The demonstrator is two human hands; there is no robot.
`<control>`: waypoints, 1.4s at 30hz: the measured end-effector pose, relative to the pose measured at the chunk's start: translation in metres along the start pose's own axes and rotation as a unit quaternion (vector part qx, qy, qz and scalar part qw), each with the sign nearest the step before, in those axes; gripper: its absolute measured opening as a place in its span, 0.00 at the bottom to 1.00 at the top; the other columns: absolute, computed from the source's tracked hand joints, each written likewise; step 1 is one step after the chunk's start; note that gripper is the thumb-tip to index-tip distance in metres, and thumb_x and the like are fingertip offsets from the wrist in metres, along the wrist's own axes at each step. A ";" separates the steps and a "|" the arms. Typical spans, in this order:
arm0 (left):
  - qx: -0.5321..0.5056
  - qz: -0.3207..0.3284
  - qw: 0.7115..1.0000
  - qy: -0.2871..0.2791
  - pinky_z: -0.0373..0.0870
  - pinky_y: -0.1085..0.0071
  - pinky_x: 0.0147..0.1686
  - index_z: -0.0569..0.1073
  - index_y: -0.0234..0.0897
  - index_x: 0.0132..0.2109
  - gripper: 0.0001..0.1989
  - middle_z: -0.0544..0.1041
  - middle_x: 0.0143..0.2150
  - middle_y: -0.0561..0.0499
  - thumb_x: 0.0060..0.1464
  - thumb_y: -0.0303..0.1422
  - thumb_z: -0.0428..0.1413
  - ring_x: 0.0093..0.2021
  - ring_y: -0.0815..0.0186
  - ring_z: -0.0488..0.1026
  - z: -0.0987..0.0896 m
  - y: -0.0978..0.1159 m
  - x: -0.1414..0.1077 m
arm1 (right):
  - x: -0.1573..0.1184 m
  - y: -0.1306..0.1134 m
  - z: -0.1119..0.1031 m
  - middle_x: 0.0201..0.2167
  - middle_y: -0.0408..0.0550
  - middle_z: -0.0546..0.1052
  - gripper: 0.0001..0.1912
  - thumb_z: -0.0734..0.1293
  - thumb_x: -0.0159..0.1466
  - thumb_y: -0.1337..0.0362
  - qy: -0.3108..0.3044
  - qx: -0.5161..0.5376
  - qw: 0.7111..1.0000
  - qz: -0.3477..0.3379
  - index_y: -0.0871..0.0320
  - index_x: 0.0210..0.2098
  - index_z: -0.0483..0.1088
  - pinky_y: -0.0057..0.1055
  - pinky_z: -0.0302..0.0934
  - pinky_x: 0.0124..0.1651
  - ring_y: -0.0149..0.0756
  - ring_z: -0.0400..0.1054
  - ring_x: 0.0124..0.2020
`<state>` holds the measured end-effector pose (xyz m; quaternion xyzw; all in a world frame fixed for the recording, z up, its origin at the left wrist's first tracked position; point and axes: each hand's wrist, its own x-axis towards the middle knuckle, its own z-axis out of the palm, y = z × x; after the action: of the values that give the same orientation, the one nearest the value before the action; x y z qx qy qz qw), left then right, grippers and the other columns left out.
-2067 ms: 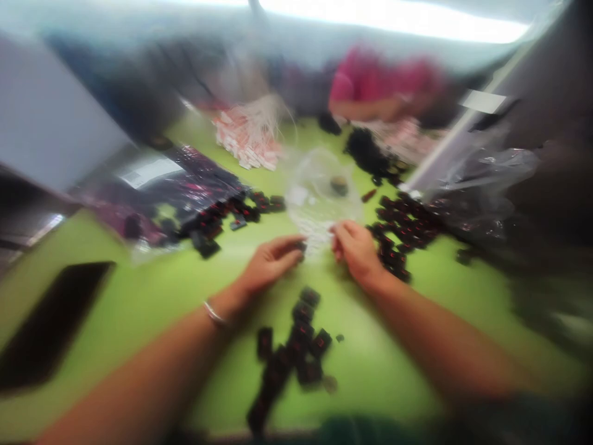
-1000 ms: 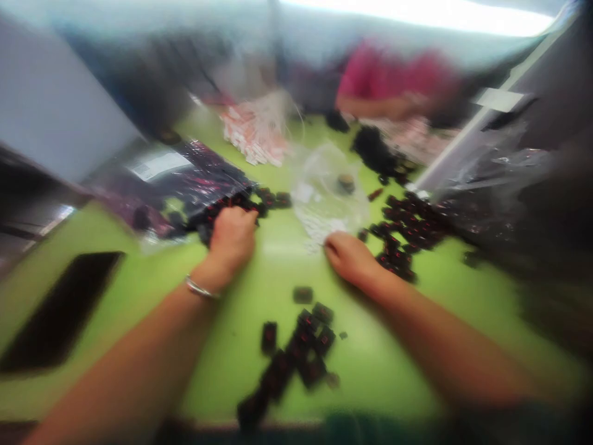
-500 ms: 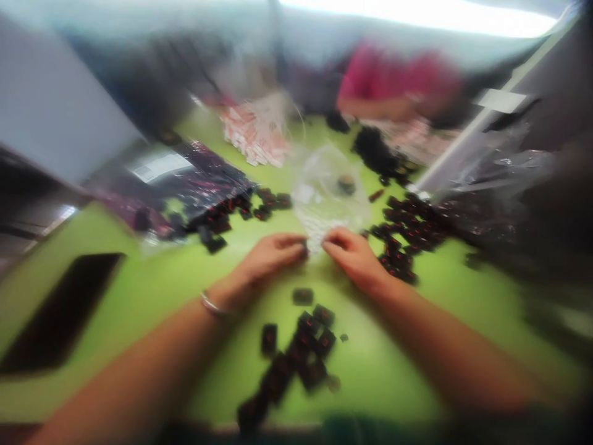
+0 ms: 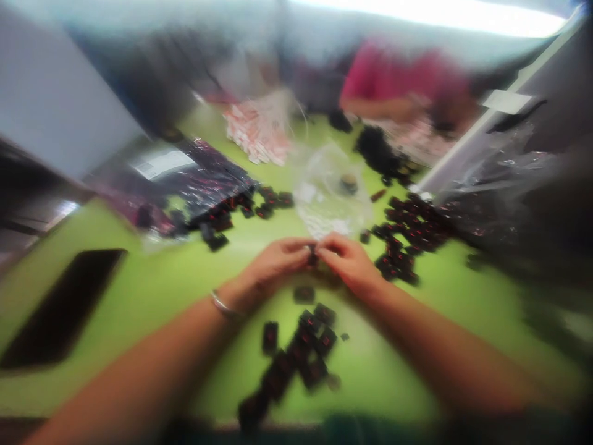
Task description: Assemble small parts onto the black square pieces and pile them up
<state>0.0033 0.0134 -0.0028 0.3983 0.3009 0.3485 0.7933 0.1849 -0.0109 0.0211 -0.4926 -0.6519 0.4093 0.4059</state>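
My left hand (image 4: 285, 258) pinches a small black block (image 4: 312, 254) between thumb and fingers. My right hand (image 4: 346, 259) is closed in a pinch, its fingertips meeting the block. Whatever lies between the right fingertips is too small and blurred to name. Just beyond both hands is a clear plastic bag (image 4: 327, 179) with small white pieces (image 4: 331, 226) near its front. On the near side, a single black block (image 4: 304, 294) lies below my hands, and a pile of similar black blocks with red marks (image 4: 301, 346) stretches toward the table's front edge.
More black blocks (image 4: 412, 228) lie to the right and beside a dark plastic package (image 4: 204, 179) on the left. A flat black rectangular object (image 4: 65, 309) rests on the green table (image 4: 176, 284). Across it, a person in a pink top (image 4: 403, 80) sits near pale strips (image 4: 257, 133).
My hands have come together from a small gap, and the right fingertips have moved from the white pieces to the black block in my left hand.
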 end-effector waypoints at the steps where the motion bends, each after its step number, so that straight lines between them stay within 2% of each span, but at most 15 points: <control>1: 0.002 0.002 1.000 0.001 0.68 0.71 0.40 0.78 0.33 0.47 0.18 0.79 0.38 0.45 0.48 0.33 0.64 0.34 0.69 0.73 0.000 0.000 0.000 | 0.000 0.000 0.000 0.28 0.43 0.73 0.05 0.65 0.60 0.64 0.001 -0.001 1.000 -0.002 0.57 0.28 0.70 0.32 0.60 0.41 0.33 0.67 0.35; 12: 0.003 -0.001 1.000 0.003 0.69 0.72 0.41 0.78 0.33 0.46 0.17 0.79 0.38 0.45 0.48 0.33 0.64 0.36 0.69 0.74 0.000 -0.001 0.000 | 0.000 0.001 0.001 0.29 0.44 0.72 0.05 0.65 0.60 0.66 0.003 -0.039 0.999 -0.032 0.58 0.28 0.69 0.32 0.60 0.41 0.33 0.66 0.35; 18: 0.034 0.009 0.999 0.038 0.69 0.72 0.41 0.78 0.33 0.47 0.19 0.79 0.40 0.43 0.47 0.34 0.65 0.37 0.67 0.74 0.000 -0.002 0.000 | -0.001 0.001 0.004 0.27 0.43 0.71 0.04 0.64 0.59 0.67 0.017 -0.076 0.995 -0.059 0.57 0.27 0.68 0.31 0.60 0.40 0.32 0.65 0.32; 22: 0.048 0.015 0.998 0.039 0.70 0.70 0.42 0.78 0.32 0.47 0.19 0.79 0.42 0.41 0.46 0.34 0.65 0.39 0.64 0.75 0.001 -0.001 -0.001 | -0.002 0.000 0.006 0.27 0.43 0.70 0.04 0.63 0.59 0.68 0.021 -0.090 0.993 -0.067 0.57 0.27 0.67 0.31 0.61 0.39 0.32 0.64 0.32; 25: 0.046 0.018 0.999 0.021 0.70 0.68 0.43 0.78 0.32 0.47 0.19 0.79 0.43 0.40 0.47 0.34 0.65 0.41 0.62 0.76 0.000 -0.001 -0.002 | -0.003 -0.002 0.008 0.27 0.42 0.69 0.03 0.64 0.57 0.67 0.026 -0.067 0.997 -0.035 0.57 0.27 0.66 0.30 0.61 0.37 0.31 0.64 0.31; 27: 0.039 0.015 0.999 0.009 0.70 0.67 0.43 0.78 0.32 0.47 0.19 0.80 0.43 0.40 0.47 0.33 0.65 0.39 0.62 0.77 -0.002 -0.002 -0.002 | -0.004 -0.003 0.009 0.26 0.40 0.67 0.03 0.65 0.56 0.66 0.026 -0.015 1.000 0.007 0.56 0.29 0.64 0.27 0.61 0.31 0.28 0.63 0.27; 31: 0.039 0.008 0.999 -0.011 0.71 0.69 0.41 0.79 0.35 0.44 0.15 0.81 0.40 0.44 0.46 0.30 0.65 0.35 0.66 0.77 -0.003 -0.001 -0.002 | -0.004 -0.004 0.009 0.22 0.33 0.62 0.11 0.67 0.55 0.62 -0.049 0.138 0.981 0.131 0.53 0.34 0.58 0.22 0.50 0.15 0.22 0.54 0.15; 34: 0.027 0.002 1.000 -0.008 0.71 0.72 0.39 0.79 0.35 0.43 0.14 0.81 0.37 0.47 0.46 0.30 0.65 0.33 0.69 0.76 0.001 0.002 -0.003 | -0.002 -0.005 0.005 0.22 0.33 0.62 0.14 0.69 0.53 0.61 -0.068 0.165 0.973 0.149 0.53 0.34 0.59 0.21 0.46 0.12 0.22 0.54 0.14; 36: -0.002 0.011 1.000 0.028 0.71 0.73 0.37 0.79 0.35 0.42 0.14 0.80 0.35 0.48 0.45 0.30 0.66 0.32 0.70 0.76 0.004 0.005 -0.002 | 0.001 -0.005 0.000 0.21 0.34 0.62 0.14 0.70 0.54 0.59 -0.045 0.149 0.979 0.128 0.54 0.32 0.61 0.21 0.47 0.13 0.22 0.53 0.14; 39: -0.043 0.036 0.992 0.115 0.71 0.73 0.38 0.78 0.34 0.40 0.14 0.79 0.33 0.50 0.43 0.29 0.67 0.32 0.71 0.75 0.006 0.009 0.000 | 0.008 -0.002 -0.013 0.17 0.34 0.59 0.10 0.65 0.60 0.56 0.045 0.102 0.988 0.106 0.55 0.28 0.63 0.24 0.50 0.16 0.24 0.52 0.15; 40: -0.050 0.043 0.988 0.139 0.71 0.73 0.39 0.78 0.34 0.40 0.15 0.79 0.32 0.50 0.43 0.29 0.67 0.32 0.71 0.75 0.005 0.010 0.001 | 0.011 0.001 -0.018 0.16 0.35 0.59 0.10 0.63 0.61 0.57 0.088 0.064 0.989 0.101 0.55 0.27 0.63 0.24 0.51 0.18 0.25 0.52 0.15; 42: -0.056 0.055 0.983 0.168 0.71 0.73 0.40 0.77 0.33 0.41 0.15 0.78 0.32 0.50 0.43 0.29 0.67 0.33 0.72 0.75 0.004 0.011 0.003 | 0.016 0.010 -0.025 0.19 0.39 0.66 0.08 0.63 0.60 0.62 0.131 -0.050 0.987 0.076 0.57 0.26 0.66 0.27 0.57 0.25 0.28 0.59 0.20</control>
<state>0.0044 0.0187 0.0076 0.3052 0.3873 0.4700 0.7321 0.2084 0.0097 0.0225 -0.6096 -0.5733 0.3384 0.4303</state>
